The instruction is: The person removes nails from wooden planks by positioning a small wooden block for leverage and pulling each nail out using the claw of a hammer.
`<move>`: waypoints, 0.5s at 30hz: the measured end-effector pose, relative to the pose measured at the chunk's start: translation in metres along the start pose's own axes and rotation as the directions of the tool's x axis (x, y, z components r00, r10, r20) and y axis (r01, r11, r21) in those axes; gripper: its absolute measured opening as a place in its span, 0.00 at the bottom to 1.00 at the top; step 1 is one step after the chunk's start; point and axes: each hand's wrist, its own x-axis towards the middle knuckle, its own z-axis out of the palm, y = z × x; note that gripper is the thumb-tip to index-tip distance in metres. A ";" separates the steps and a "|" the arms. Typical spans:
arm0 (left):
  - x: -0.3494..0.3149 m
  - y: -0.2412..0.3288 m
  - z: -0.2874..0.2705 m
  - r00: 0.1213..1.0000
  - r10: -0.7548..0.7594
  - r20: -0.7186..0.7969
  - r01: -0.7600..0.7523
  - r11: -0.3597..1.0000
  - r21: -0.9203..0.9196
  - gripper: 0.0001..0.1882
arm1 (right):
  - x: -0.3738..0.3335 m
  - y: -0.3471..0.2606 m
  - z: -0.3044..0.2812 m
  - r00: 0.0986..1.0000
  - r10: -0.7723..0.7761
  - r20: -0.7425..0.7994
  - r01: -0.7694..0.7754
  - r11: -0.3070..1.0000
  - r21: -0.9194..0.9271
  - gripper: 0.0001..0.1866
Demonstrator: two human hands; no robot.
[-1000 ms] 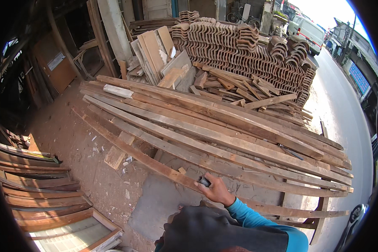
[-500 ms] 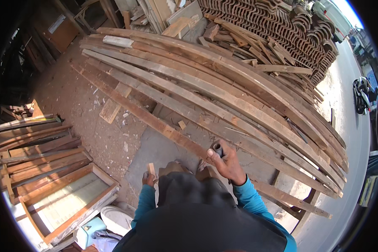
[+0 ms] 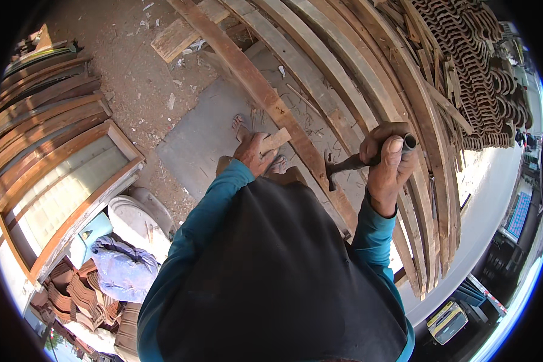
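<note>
My right hand (image 3: 387, 169) is wrapped round the pipe-like handle of a hammer (image 3: 346, 164), thumb along the top near its hollow end. The hammer's dark head hangs over a long reddish-brown plank (image 3: 256, 84); whether it touches the wood I cannot tell. In my left hand (image 3: 253, 154) is a short, pale wood block (image 3: 276, 142), its free end pointing toward that plank. The plank runs diagonally in front of me, beside several more long wooden beams (image 3: 320, 72).
My sandalled feet stand on a grey slab (image 3: 199, 130). Leaning wooden frames (image 3: 72, 205), a white tub (image 3: 130, 220) and a bluish plastic bag (image 3: 123, 268) are at the left. Stacked roof tiles (image 3: 476, 78) rise at far right, beside a road (image 3: 489, 199). A loose board (image 3: 190, 30) lies beyond the slab.
My view has turned and come closer over the plank. Both hands have risen; the right hand now shows the hammer's head to its left. The left still holds the wood block.
</note>
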 end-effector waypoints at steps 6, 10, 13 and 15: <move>0.013 -0.036 -0.038 0.984 -0.037 -0.175 0.019 0.994 -0.103 0.27 | 0.078 0.004 0.084 0.985 -0.046 0.168 0.038 0.998 0.052 0.24; 0.017 -0.073 -0.076 0.956 -0.205 -0.209 0.163 0.966 -0.198 0.29 | 0.116 0.005 0.139 0.968 -0.048 0.248 0.032 0.997 0.068 0.23; 0.032 -0.091 -0.109 0.924 -0.216 -0.315 0.160 0.968 -0.194 0.29 | 0.136 0.008 0.173 0.966 -0.062 0.249 0.043 0.996 0.080 0.22; 0.041 -0.100 -0.132 0.908 -0.230 -0.349 0.157 0.961 -0.226 0.28 | 0.142 0.013 0.193 0.970 -0.066 0.232 0.047 0.995 0.087 0.22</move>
